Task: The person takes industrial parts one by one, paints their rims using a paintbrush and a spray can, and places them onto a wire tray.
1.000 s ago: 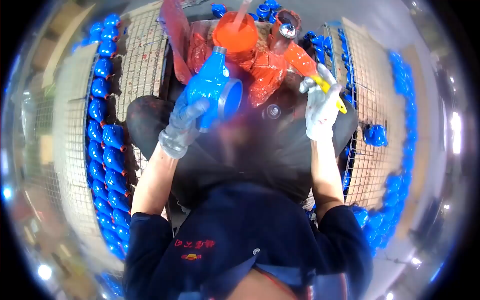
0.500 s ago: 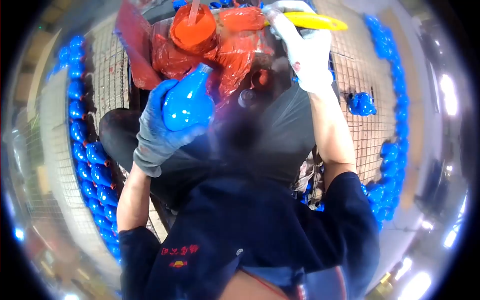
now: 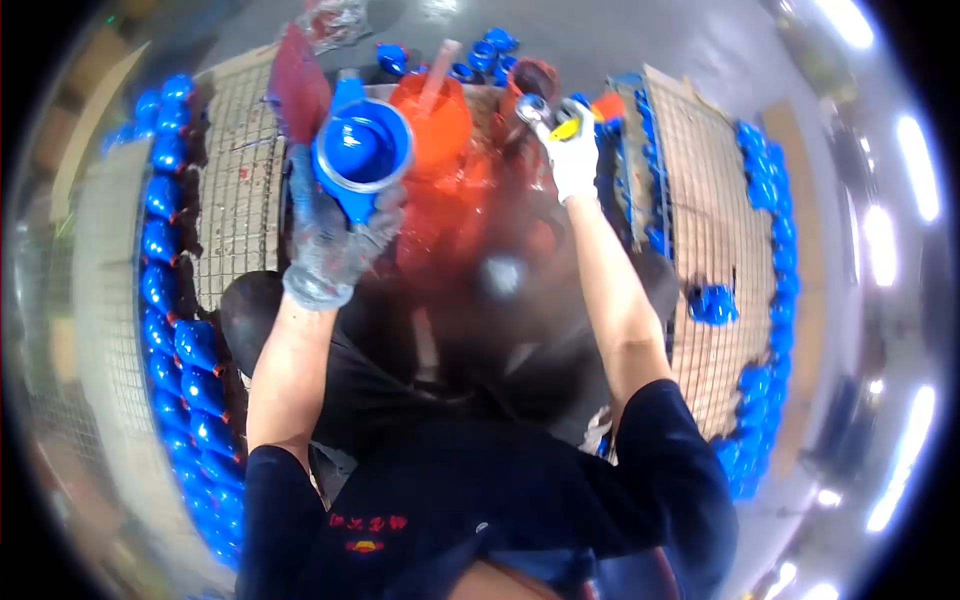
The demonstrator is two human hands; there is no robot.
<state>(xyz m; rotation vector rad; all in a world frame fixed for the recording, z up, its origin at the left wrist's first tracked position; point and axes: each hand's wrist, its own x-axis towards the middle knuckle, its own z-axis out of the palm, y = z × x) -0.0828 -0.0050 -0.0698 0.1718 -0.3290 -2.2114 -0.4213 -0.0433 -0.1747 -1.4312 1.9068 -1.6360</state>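
My left hand (image 3: 340,240), in a grey glove, is closed around a blue-painted valve body (image 3: 390,178). Its round opening faces up at me, with a narrower stub above and another below. My right hand (image 3: 572,160), in a white glove, grips a yellow-handled paintbrush (image 3: 565,130) with an orange-red end pointing away to the right. A small metal ring-shaped part (image 3: 532,108) shows beside the right fingers; whether they touch it I cannot tell. Between the hands stands a tub of orange-red paint (image 3: 440,130) with a stick (image 3: 438,80) upright in it.
Rows of blue valve bodies (image 3: 160,240) line the left side, and more blue parts (image 3: 785,270) line the right. One blue part (image 3: 713,304) sits on the right wire rack (image 3: 720,200). Several blue pieces (image 3: 490,50) lie beyond the paint. A dark red board (image 3: 298,90) leans at the left.
The valve body has turned so its wide opening faces me, and moved up and left. My right hand has moved down and left, its brush swung round with the orange-red end now pointing right.
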